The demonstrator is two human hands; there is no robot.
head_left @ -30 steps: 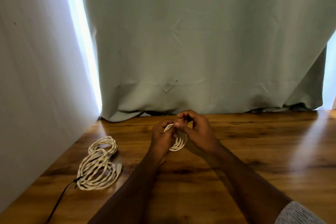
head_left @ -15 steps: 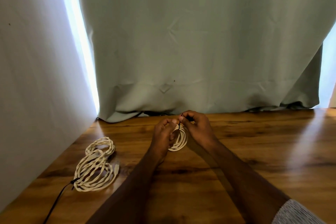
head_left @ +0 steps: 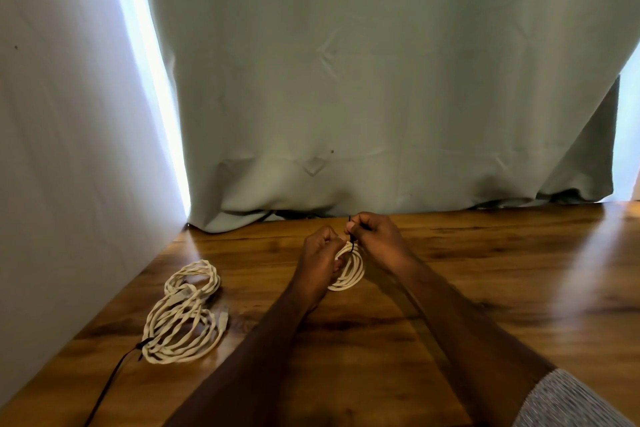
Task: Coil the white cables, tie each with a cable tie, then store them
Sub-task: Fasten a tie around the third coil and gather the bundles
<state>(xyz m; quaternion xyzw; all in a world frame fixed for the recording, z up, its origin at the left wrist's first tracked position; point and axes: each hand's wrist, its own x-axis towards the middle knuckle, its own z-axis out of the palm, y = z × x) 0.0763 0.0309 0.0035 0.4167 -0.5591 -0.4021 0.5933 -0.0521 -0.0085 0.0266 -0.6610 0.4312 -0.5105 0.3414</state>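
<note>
A small coil of white cable (head_left: 350,270) is held upright just above the wooden table (head_left: 485,288), mid-frame. My left hand (head_left: 318,256) grips the coil's left side with curled fingers. My right hand (head_left: 375,236) pinches a thin black cable tie (head_left: 351,234) that wraps the top of the coil; its tip sticks up above my fingers. Two more coils of white cable (head_left: 183,319) lie flat on the table at the left, with a black cable tie (head_left: 138,347) around the nearer one.
A pale green curtain (head_left: 381,97) hangs along the table's far edge. A white wall (head_left: 69,149) borders the left side. A long black tail (head_left: 107,385) runs from the left coils toward the near edge.
My right hand has drawn the black tie upward, so its tip now shows above the fingers. The small coil stays between both hands. The left coils have not moved.
</note>
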